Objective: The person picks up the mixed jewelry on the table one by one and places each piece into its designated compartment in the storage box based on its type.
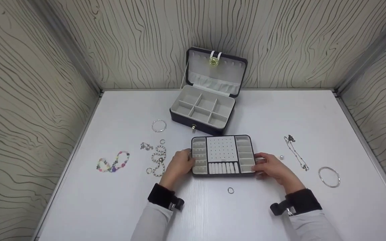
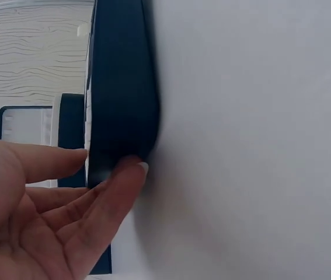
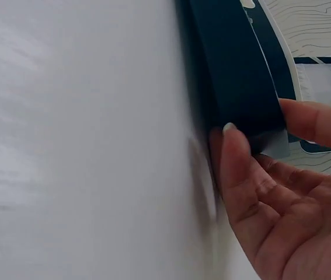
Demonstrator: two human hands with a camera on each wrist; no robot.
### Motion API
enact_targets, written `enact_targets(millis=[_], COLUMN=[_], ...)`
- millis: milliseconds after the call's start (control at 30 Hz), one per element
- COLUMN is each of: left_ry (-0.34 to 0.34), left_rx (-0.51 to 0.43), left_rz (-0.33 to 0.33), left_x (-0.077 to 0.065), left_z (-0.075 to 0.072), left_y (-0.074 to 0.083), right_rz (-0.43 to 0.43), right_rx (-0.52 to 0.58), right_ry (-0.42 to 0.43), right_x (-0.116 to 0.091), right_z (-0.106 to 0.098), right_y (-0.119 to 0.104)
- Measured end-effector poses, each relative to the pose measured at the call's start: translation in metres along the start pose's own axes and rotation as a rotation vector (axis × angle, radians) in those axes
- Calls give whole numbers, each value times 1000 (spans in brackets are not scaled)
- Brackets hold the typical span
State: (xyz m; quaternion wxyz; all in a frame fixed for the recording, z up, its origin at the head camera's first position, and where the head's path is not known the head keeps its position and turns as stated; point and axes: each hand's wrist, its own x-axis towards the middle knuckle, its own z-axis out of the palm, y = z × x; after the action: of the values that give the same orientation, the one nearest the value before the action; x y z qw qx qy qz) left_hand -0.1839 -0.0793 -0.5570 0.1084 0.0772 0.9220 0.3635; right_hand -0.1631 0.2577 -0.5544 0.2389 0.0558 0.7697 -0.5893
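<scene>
Both hands hold a dark-blue jewelry tray [image 1: 222, 162] in front of the open jewelry box [image 1: 201, 121]. My left hand [image 1: 179, 164] grips the tray's left end, thumb at the upper rim and fingers by the lower edge; the left wrist view shows the tray's dark side wall [image 2: 121, 81]. At the opposite end, my right hand [image 1: 271, 168] pinches the tray likewise, its fingertips under the lower edge in the right wrist view, against the side wall [image 3: 238, 76]. Small compartments, a dotted earring panel [image 1: 222, 149] and white ring rolls [image 1: 223, 168] fill the tray.
Left lie beaded bracelets [image 1: 113, 166], a pearl necklace [image 1: 159, 154], a bangle [image 1: 159, 126] and small rings. A ring [image 1: 231, 190] lies in front of the tray. To the right are a pearl earring [image 1: 281, 157], a chain necklace [image 1: 296, 152] and a bangle [image 1: 329, 177].
</scene>
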Motion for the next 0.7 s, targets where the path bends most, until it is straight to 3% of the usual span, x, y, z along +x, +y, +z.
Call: enact_targets(millis=[367, 700], left_ry=[20, 51], left_rx=[-20, -10], left_rz=[-60, -68], left_x=[1, 3], left_z=[-6, -6], left_y=[-8, -10], right_rz=[-24, -42], right_rx=[-132, -218], right_ry=[72, 110], right_x=[5, 5], right_z=[14, 18], right_y=[-2, 4])
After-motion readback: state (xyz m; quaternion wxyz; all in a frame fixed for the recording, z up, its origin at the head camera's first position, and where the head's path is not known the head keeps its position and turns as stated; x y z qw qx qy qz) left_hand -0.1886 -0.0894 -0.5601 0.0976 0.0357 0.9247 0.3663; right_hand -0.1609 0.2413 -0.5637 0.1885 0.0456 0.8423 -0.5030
